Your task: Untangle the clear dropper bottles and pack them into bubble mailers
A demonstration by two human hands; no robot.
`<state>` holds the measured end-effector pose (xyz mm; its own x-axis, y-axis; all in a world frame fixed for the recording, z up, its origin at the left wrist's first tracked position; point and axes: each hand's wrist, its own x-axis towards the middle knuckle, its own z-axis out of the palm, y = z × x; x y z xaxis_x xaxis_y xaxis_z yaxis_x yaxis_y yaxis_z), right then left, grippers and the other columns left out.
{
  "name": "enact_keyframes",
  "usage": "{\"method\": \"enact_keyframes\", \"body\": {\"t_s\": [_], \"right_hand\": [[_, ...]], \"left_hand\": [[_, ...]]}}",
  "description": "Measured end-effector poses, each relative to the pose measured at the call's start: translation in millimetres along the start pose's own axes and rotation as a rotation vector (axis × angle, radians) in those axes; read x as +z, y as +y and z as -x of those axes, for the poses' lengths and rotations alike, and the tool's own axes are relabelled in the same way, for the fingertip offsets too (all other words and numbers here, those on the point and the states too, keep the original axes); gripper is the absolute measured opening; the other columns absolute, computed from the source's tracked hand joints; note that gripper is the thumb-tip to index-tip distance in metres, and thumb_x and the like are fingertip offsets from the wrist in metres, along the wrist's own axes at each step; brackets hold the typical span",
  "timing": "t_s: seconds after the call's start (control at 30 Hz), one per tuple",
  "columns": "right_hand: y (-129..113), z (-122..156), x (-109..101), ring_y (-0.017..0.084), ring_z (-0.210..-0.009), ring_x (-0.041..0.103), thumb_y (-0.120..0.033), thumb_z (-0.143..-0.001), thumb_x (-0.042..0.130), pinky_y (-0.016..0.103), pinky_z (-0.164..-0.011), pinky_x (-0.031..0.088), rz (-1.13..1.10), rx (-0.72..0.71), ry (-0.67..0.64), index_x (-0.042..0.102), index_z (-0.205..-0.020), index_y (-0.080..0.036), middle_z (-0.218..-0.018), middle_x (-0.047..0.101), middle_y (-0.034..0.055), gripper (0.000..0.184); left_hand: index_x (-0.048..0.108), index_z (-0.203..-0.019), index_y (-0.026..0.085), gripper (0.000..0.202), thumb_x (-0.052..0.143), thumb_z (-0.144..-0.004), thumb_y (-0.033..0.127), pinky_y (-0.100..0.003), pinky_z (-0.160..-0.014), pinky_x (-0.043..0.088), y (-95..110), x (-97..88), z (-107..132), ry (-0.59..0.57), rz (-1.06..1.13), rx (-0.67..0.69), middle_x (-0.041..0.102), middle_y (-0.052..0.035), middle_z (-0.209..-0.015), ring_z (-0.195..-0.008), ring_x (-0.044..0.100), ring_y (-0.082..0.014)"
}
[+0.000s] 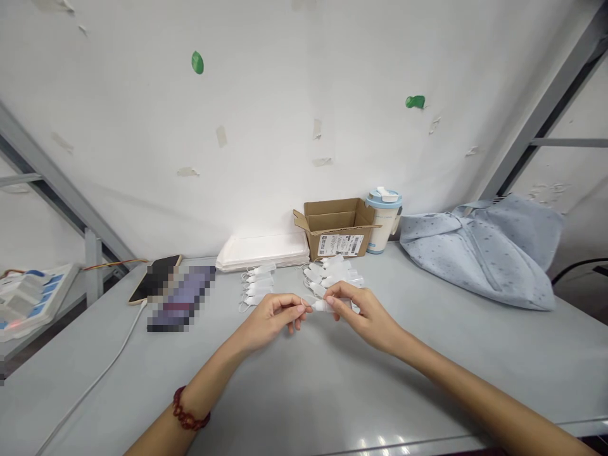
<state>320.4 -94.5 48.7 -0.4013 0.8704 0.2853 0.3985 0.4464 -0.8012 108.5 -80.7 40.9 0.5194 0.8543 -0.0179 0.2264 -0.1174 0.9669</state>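
My right hand (363,315) pinches a small translucent white bottle (322,306) between thumb and fingers, lying sideways above the table. At the bottle's left end, the thumb and forefinger of my left hand (278,316) are closed on a thin white loop of cord. Just behind my right hand lies a loose pile of similar small bottles (331,271), some with loops. Behind my left hand, several more looped bottles (259,284) lie side by side in a column. My right fingers partly cover the held bottle.
Along the wall stand a stack of white sheets or bags (263,250), an open cardboard box (338,237) and a lidded cup (381,221). A pale blue cloth bag (479,253) lies right. Phones (154,278), a white cable (114,361) and a power strip (42,297) are left.
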Motion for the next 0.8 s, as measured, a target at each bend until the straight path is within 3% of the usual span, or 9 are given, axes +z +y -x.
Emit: {"method": "enact_keyframes", "body": {"t_s": [0.8], "right_hand": [[-2.4, -0.4, -2.6, 0.010, -0.060, 0.047, -0.030, -0.089, 0.044, 0.021, -0.052, 0.032, 0.020, 0.006, -0.077, 0.054, -0.078, -0.018, -0.067, 0.055, -0.0021, 0.019]], "left_hand": [[0.064, -0.080, 0.013, 0.027, 0.053, -0.083, 0.038, -0.025, -0.060, 0.042, 1.6, 3.9, 1.0, -0.045, -0.010, -0.014, 0.057, -0.0015, -0.067, -0.060, 0.051, -0.0115]]}}
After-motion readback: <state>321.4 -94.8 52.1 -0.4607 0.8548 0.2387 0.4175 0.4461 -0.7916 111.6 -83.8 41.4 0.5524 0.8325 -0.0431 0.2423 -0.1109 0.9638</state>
